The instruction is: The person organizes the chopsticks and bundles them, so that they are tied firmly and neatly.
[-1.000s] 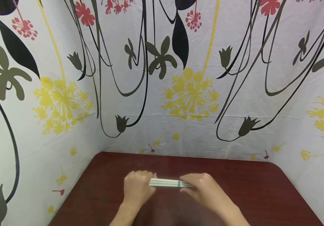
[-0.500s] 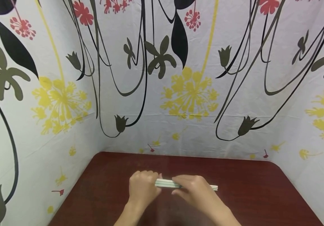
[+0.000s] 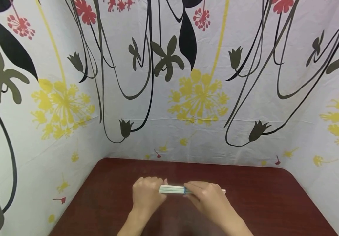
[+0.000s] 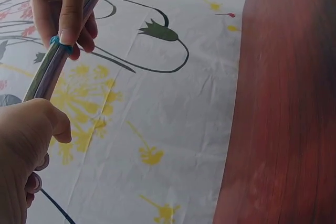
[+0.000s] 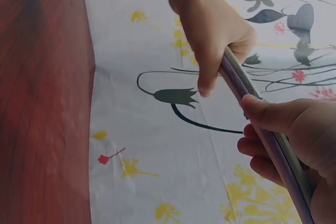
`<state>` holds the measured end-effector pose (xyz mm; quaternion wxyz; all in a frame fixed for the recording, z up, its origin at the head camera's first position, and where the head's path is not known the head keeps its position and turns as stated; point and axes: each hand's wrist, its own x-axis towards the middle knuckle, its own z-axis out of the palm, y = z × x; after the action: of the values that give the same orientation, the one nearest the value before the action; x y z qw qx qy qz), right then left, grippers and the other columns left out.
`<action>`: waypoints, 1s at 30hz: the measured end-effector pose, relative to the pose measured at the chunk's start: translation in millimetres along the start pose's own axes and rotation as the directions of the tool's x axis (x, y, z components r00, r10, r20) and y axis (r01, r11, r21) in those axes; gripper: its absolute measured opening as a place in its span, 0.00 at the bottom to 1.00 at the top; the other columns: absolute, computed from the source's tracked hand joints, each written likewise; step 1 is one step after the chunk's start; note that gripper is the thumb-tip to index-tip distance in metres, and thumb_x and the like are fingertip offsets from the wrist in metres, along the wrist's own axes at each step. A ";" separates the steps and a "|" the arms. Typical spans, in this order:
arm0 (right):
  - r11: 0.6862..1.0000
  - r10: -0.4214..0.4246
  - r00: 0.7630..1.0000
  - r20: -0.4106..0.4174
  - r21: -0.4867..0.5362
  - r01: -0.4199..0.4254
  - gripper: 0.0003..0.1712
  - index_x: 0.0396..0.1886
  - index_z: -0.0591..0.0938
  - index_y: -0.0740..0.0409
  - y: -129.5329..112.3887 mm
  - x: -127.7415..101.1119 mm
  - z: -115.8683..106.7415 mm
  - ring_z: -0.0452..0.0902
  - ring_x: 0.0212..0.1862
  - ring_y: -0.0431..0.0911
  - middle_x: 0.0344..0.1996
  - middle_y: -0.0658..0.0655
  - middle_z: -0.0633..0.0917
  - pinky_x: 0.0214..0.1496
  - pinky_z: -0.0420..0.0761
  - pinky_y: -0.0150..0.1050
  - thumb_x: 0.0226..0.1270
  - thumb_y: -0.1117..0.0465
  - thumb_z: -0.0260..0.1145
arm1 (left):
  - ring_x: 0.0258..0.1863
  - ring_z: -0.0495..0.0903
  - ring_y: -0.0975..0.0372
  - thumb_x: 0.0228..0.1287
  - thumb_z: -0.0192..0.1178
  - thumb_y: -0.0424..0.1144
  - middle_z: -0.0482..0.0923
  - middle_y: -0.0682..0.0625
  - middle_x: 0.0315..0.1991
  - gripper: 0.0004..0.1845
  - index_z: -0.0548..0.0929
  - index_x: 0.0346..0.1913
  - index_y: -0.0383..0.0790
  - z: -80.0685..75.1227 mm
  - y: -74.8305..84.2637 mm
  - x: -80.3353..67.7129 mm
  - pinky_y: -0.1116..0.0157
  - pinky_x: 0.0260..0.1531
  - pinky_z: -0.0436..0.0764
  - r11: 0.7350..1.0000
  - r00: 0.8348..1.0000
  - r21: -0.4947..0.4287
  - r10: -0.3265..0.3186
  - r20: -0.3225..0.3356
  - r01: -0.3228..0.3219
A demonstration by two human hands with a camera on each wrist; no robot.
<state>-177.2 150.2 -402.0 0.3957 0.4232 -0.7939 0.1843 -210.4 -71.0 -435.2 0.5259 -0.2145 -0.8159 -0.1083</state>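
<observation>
both hands hold a bundle of thin white sticks (image 3: 172,189) level, just above the red-brown surface (image 3: 264,203). the left hand (image 3: 146,195) has its fingers curled round one end; the right hand (image 3: 209,198) pinches at a blue band (image 3: 184,190) on the bundle's middle. the band looks already on, with perhaps only seating it left. nothing lies loose on the surface.

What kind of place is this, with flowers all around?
Probably a small makeshift recording booth: white flower-printed cloth walls close in a dark red-brown wooden table, where two hands hold a bundle of pale thin sticks.
</observation>
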 end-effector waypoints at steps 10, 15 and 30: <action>0.999 0.040 0.999 0.023 0.016 -0.040 0.24 0.44 0.88 0.57 -5.0 -9.8 10.3 0.88 0.37 0.41 0.38 0.49 0.90 0.39 0.84 0.33 0.44 0.60 0.82 | 0.07 0.63 0.64 0.42 0.68 0.39 0.65 0.58 0.08 0.20 0.66 0.08 0.49 2.9 5.6 -5.8 0.68 0.14 0.59 0.999 0.998 -0.010 0.049 0.045 -0.049; 0.995 0.088 0.995 0.051 0.041 -0.091 0.19 0.43 0.88 0.54 7.4 -19.0 0.8 0.86 0.34 0.36 0.36 0.45 0.89 0.37 0.82 0.31 0.49 0.60 0.80 | 0.08 0.61 0.64 0.41 0.68 0.38 0.65 0.58 0.08 0.21 0.65 0.08 0.49 3.9 -1.1 -7.3 0.67 0.14 0.58 1.000 0.999 -0.007 0.017 0.044 -0.016; 0.982 0.180 0.974 0.141 0.039 -0.187 0.18 0.44 0.87 0.52 46.7 -44.5 -2.7 0.81 0.32 0.31 0.34 0.38 0.85 0.36 0.79 0.29 0.51 0.62 0.80 | 0.15 0.62 0.75 0.45 0.79 0.55 0.76 0.66 0.18 0.16 0.83 0.31 0.55 18.9 -25.0 -17.0 0.73 0.18 0.66 0.952 0.912 -0.302 0.073 0.404 0.058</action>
<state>-199.5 202.1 -433.3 0.3104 0.3700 -0.8498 0.2110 -231.2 -89.5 -457.3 0.3036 -0.3149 -0.8801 -0.1844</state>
